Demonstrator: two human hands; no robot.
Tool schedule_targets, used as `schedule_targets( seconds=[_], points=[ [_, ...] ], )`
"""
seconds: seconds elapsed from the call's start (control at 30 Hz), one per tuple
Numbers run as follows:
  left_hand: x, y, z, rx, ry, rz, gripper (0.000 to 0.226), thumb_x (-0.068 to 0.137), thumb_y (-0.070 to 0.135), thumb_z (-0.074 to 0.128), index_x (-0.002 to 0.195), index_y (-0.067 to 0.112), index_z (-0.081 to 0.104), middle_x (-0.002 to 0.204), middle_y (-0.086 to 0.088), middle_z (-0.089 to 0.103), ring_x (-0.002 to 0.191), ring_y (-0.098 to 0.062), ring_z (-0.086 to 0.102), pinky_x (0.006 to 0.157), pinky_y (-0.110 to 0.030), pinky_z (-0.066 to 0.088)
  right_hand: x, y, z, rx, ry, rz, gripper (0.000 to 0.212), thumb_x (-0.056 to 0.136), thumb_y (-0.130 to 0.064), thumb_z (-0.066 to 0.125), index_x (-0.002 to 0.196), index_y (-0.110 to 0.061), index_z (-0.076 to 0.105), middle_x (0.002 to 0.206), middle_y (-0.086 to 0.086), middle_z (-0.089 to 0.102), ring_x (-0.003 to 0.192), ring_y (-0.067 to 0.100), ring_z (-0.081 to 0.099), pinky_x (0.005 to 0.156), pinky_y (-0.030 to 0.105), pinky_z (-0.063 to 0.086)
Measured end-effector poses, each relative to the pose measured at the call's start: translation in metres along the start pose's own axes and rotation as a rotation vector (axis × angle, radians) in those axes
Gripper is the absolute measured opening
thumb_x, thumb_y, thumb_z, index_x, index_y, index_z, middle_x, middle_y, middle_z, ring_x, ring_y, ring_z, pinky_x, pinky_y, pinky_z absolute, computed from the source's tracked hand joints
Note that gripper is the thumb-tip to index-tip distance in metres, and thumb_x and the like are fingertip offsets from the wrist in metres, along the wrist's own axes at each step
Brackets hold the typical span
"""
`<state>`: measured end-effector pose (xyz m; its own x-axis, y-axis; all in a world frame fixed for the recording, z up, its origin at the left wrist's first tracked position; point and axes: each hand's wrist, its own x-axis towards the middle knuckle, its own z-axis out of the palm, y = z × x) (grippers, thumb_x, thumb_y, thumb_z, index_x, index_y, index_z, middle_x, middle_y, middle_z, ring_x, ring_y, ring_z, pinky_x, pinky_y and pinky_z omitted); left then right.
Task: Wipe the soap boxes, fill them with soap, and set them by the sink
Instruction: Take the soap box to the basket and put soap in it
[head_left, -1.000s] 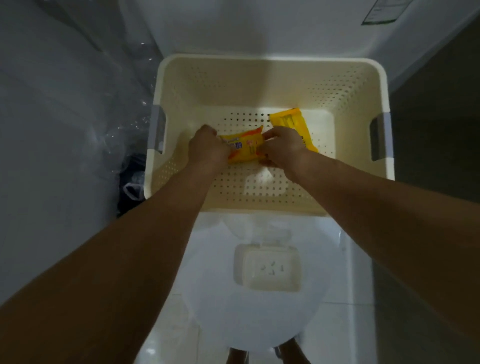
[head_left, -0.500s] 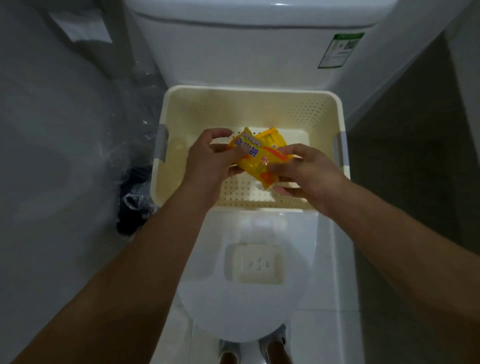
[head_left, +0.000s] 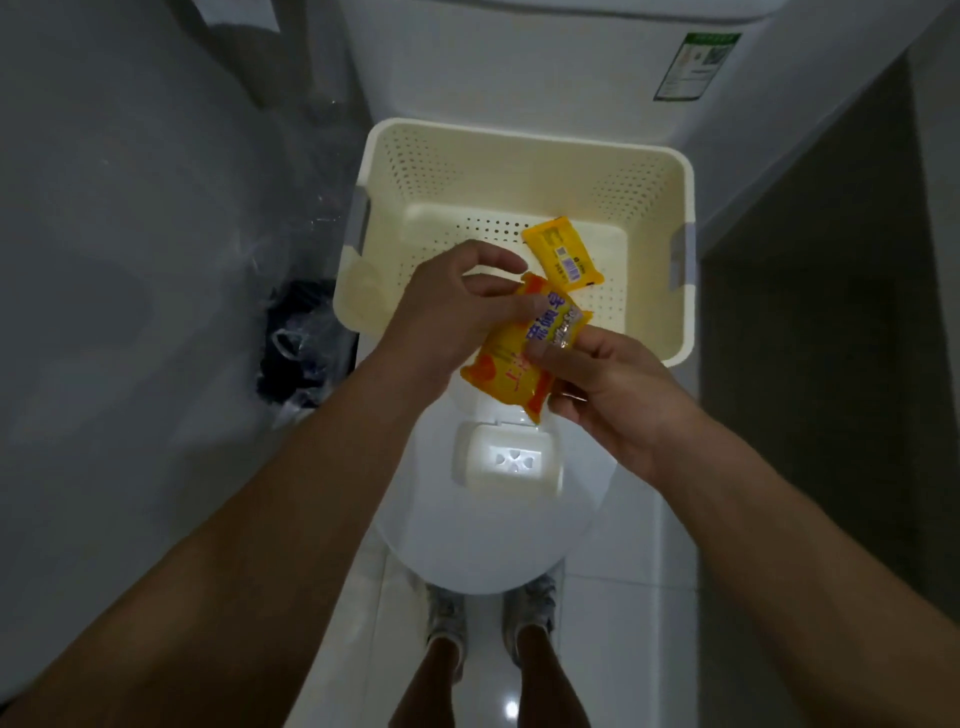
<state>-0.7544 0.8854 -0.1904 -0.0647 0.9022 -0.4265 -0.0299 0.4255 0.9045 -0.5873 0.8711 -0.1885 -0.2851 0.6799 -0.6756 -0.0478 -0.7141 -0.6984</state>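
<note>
While both hands hold the wrapped soap bar (head_left: 524, 348) above the near rim of the cream basket (head_left: 675, 249), the step in hand reads as opening the wrapper. Left hand (head_left: 447, 312): fingers curled, pinching the far end of the yellow packet. Right hand (head_left: 608, 384): thumb on top, fingers underneath, gripping the packet's right side. Packet is tilted, its near corner hanging just above the soap box (head_left: 506, 460).

Soap box: white, open, holding nothing, on the closed toilet lid (head_left: 493, 551), toward the lid's far edge, just in front of the basket. A second wrapped bar (head_left: 563, 253) lies flat on the basket floor, near its centre, barcode up.

Judgement on doing it well: tear at the crimped end seam, where the film gives most easily, and keep the right hand's grip on the bar's body so it does not shoot out. Work directly over the soap box, so a slip lands in the box or on the lid, not on the floor tiles (head_left: 613, 649). The film looks slick; a firm pinch close to the seam should help. Light is dim, so any tear notch cannot be made out.

Sink not in view.
</note>
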Motion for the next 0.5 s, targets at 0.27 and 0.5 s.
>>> schedule_targets(
  seconds=[0.27, 0.5],
  points=[
    [-0.041, -0.017, -0.006, 0.077, -0.018, -0.015, 0.045, 0.074, 0.04, 0.076, 0.116, 0.028, 0.065, 0.105, 0.001, 0.073, 0.095, -0.016, 0.071, 0.077, -0.032, 0.057, -0.019, 0.019, 0.007, 0.245, 0.087, -0.048, 0.021, 0.087, -0.006, 0.072, 0.104, -0.014, 0.063, 0.084, 0.002, 0.071, 0.066, 0.009, 0.066, 0.062, 0.023, 0.055],
    [-0.08, -0.058, 0.006, 0.003, 0.139, -0.06, 0.028, 0.08, 0.022, 0.08, 0.105, 0.021, 0.066, 0.095, -0.002, 0.075, 0.087, -0.016, 0.073, 0.069, -0.03, 0.058, -0.039, 0.053, 0.012, 0.286, 0.147, -0.006, 0.022, 0.087, -0.007, 0.073, 0.106, -0.015, 0.065, 0.094, 0.005, 0.072, 0.079, 0.014, 0.07, 0.065, 0.022, 0.055]
  ],
)
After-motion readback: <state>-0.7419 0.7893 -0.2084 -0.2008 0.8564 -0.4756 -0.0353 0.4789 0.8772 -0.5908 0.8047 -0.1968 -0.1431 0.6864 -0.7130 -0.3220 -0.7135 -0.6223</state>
